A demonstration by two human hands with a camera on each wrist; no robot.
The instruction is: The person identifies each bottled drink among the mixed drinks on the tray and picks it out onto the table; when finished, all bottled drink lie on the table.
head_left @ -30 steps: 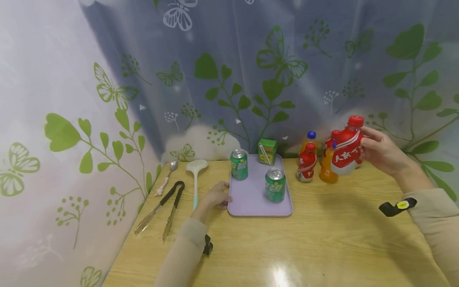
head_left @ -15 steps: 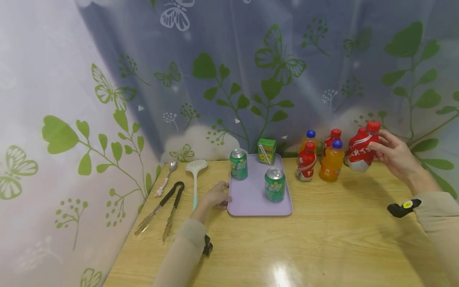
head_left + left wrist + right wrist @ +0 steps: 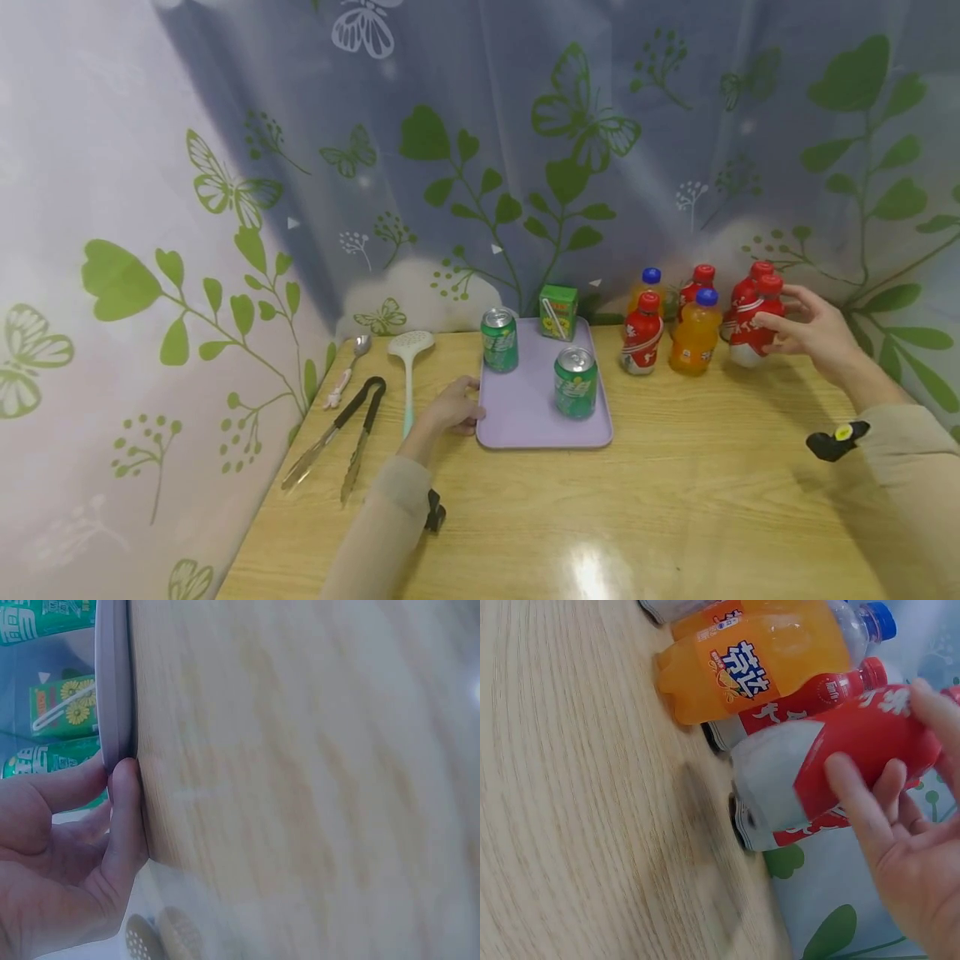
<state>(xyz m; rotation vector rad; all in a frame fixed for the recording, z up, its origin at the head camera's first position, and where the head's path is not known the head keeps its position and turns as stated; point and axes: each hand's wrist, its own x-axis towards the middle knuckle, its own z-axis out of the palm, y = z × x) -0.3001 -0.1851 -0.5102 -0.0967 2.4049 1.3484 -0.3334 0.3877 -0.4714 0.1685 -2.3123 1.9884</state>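
Observation:
At the right back of the table, my right hand (image 3: 819, 335) grips a red-capped soda bottle (image 3: 752, 327) with a red and white label. In the right wrist view the bottle (image 3: 787, 776) is slightly tilted, its base over the table edge of its shadow, close in front of another red bottle (image 3: 817, 829). My left hand (image 3: 453, 406) pinches the left rim of a lilac tray (image 3: 517, 421), thumb and finger on either side of the rim in the left wrist view. Two green soda cans (image 3: 499, 340) and a green juice box (image 3: 558, 312) with a straw stand on the tray.
Beside the held bottle stand orange soda bottles (image 3: 694, 333) with blue caps and more red bottles (image 3: 641, 335). Left of the tray lie a slotted skimmer (image 3: 409, 358), black-handled tongs (image 3: 367, 417) and a spoon (image 3: 351, 368). A patterned curtain (image 3: 480, 208) hangs behind the table (image 3: 660, 500).
My right hand has carried the red bottle right, then lowered it in front of the other red bottle at the far right. My left hand stays at the tray rim.

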